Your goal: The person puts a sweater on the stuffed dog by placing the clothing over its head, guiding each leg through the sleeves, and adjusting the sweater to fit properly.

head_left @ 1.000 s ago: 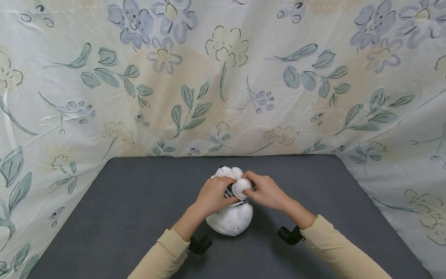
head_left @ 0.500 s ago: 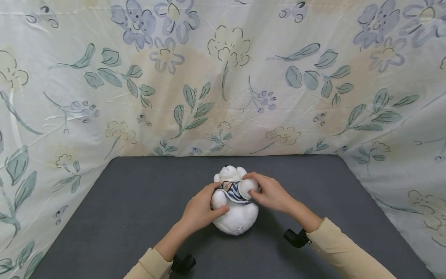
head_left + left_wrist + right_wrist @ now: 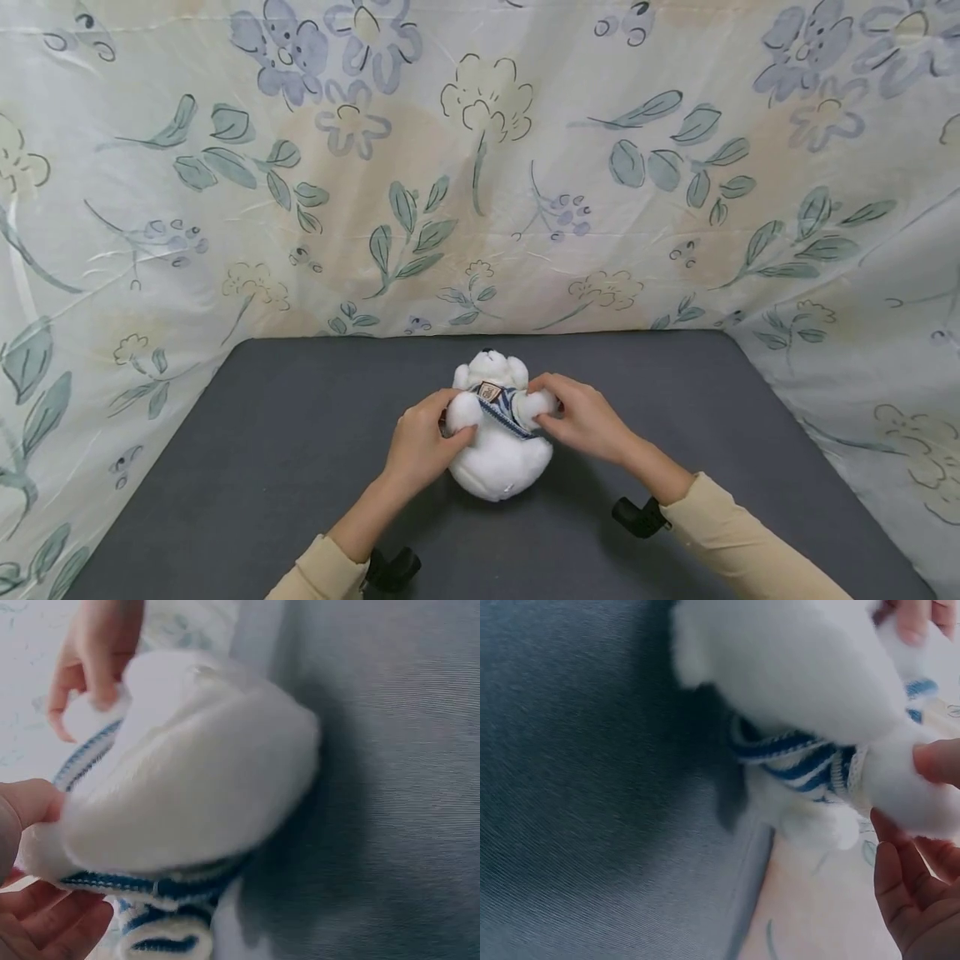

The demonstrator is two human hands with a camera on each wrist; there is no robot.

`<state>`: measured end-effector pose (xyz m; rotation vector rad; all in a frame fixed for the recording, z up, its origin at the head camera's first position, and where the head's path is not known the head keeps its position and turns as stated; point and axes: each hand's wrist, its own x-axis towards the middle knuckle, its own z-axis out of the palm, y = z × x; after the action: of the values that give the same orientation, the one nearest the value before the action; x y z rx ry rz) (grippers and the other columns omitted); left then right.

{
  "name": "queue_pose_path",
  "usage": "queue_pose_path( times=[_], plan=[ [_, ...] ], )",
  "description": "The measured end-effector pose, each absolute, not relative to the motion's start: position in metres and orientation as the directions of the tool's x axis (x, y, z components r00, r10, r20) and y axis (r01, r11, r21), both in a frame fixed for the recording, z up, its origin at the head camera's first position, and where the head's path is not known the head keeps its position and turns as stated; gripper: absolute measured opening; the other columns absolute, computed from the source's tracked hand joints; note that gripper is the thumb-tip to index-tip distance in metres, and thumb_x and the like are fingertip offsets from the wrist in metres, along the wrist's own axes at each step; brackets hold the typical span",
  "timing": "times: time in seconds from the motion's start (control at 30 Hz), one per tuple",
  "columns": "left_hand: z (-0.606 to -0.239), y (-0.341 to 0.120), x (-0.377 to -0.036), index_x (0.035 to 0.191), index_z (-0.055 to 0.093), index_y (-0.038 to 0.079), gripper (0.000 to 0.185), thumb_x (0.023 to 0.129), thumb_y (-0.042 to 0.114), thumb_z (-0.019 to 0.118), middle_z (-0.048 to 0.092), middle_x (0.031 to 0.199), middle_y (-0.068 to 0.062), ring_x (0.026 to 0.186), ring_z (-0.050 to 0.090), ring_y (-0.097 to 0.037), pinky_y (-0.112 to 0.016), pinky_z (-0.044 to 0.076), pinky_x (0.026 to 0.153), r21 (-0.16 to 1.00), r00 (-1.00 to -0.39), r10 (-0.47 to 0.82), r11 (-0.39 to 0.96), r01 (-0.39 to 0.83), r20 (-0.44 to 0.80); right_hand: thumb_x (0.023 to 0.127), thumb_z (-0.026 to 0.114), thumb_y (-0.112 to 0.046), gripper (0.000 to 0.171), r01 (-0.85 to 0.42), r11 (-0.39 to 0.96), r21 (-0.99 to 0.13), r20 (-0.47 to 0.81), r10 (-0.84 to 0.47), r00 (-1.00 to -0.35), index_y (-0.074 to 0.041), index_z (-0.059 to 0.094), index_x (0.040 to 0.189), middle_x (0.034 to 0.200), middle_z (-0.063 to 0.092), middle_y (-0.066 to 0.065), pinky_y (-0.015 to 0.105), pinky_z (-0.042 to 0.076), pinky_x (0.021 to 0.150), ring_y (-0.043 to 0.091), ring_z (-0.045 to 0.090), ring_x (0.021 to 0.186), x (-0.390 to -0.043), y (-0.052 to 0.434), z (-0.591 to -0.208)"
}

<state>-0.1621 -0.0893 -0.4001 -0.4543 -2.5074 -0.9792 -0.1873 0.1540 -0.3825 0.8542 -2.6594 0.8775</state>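
Note:
A white plush bear [image 3: 498,454] lies on the dark grey tabletop [image 3: 300,433], its head toward the far edge. A blue-and-white striped knit band [image 3: 510,410] with a small tag wraps its neck. My left hand [image 3: 444,425] grips the bear's left arm, and my right hand [image 3: 546,407] pinches its right arm. In the left wrist view the bear's body [image 3: 202,772] fills the frame, with the striped band [image 3: 150,900] beside my left hand's fingers [image 3: 45,922]. The right wrist view shows the striped band [image 3: 802,761] and my right hand's fingers [image 3: 911,900] around a white limb.
A floral cloth [image 3: 480,183] hangs behind the table and along both sides, meeting the tabletop at its edges. Black wrist-camera mounts [image 3: 637,517] [image 3: 390,571] sit under my sleeves. Bare grey surface lies left and right of the bear.
My left hand has slid off the striped band onto the bear's left arm, uncovering the band and its tag. The right hand has kept its pinch with little movement.

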Motion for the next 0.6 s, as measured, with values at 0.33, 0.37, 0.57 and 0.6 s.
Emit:
queue_pose_path(
  times=[0.33, 0.37, 0.57, 0.6],
  plan=[
    [-0.387, -0.075, -0.169, 0.108, 0.066, 0.015, 0.038, 0.071, 0.019, 0.078, 0.067, 0.099, 0.000, 0.084, 0.063, -0.013, -0.034, 0.051, 0.073, 0.465, -0.814, 0.213, 0.731, 0.499, 0.540, 0.077, 0.073, -0.009, 0.027, -0.570, 0.620, -0.539, 0.377, -0.427, -0.822, -0.018, 0.056, 0.095, 0.093, 0.058, -0.006, 0.021, 0.046, 0.061, 0.005, 0.052, 0.072, -0.185, 0.152, -0.413],
    [-0.386, -0.073, -0.170, 0.108, 0.066, 0.016, 0.038, 0.072, 0.019, 0.077, 0.067, 0.100, 0.001, 0.087, 0.063, -0.014, -0.037, 0.051, 0.077, 0.450, -0.811, 0.227, 0.736, 0.506, 0.540, 0.076, 0.073, -0.010, 0.027, -0.568, 0.622, -0.539, 0.376, -0.426, -0.823, -0.019, 0.056, 0.095, 0.092, 0.057, -0.007, 0.021, 0.046, 0.061, 0.005, 0.052, 0.072, -0.185, 0.153, -0.416],
    [-0.386, -0.063, -0.172, 0.112, 0.064, 0.018, 0.041, 0.074, 0.026, 0.076, 0.066, 0.106, 0.001, 0.091, 0.063, -0.013, -0.033, 0.052, 0.072, 0.386, -0.804, 0.323, 0.748, 0.540, 0.499, 0.074, 0.075, -0.013, 0.027, -0.541, 0.646, -0.538, 0.343, -0.419, -0.841, -0.019, 0.054, 0.090, 0.087, 0.055, -0.009, 0.022, 0.045, 0.060, 0.005, 0.052, 0.071, -0.183, 0.158, -0.426],
    [-0.387, -0.062, -0.171, 0.113, 0.064, 0.018, 0.042, 0.074, 0.028, 0.076, 0.066, 0.107, 0.001, 0.092, 0.063, -0.013, -0.032, 0.052, 0.069, 0.381, -0.803, 0.335, 0.746, 0.546, 0.494, 0.074, 0.075, -0.014, 0.027, -0.533, 0.653, -0.539, 0.331, -0.417, -0.846, -0.020, 0.054, 0.090, 0.086, 0.055, -0.009, 0.022, 0.045, 0.060, 0.004, 0.052, 0.071, -0.183, 0.159, -0.427]
  ],
)
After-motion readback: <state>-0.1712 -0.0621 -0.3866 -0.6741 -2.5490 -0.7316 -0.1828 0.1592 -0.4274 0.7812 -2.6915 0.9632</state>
